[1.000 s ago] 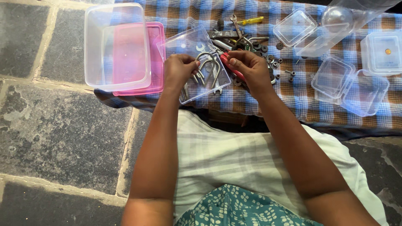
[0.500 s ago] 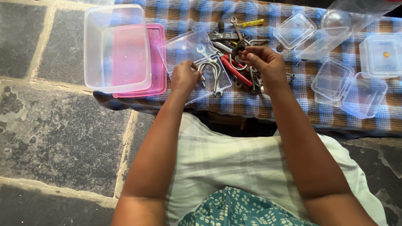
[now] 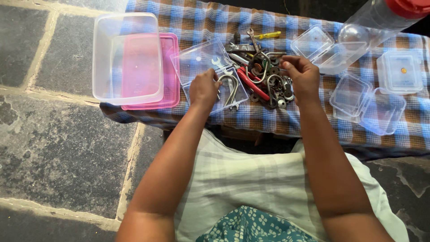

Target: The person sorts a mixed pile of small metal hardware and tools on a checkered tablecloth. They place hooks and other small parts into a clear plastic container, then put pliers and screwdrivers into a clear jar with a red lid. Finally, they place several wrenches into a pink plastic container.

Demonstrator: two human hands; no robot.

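Fingers of the left hand [image 3: 204,87] are curled down on a clear hinged case [image 3: 210,74] beside a bent steel hook [image 3: 230,87] lying in it, though a grip cannot be told; the right hand [image 3: 302,76] pinches its fingertips over the hardware pile [image 3: 264,78]. Around them on the checked cloth [image 3: 197,22] sit a clear tub [image 3: 127,56] stacked on a pink tray [image 3: 172,89], several small clear boxes [image 3: 367,103] and a red-capped plastic bottle [image 3: 380,18]. The pile is a tangle of hooks, washers, spanners and red-handled pliers [image 3: 251,85].
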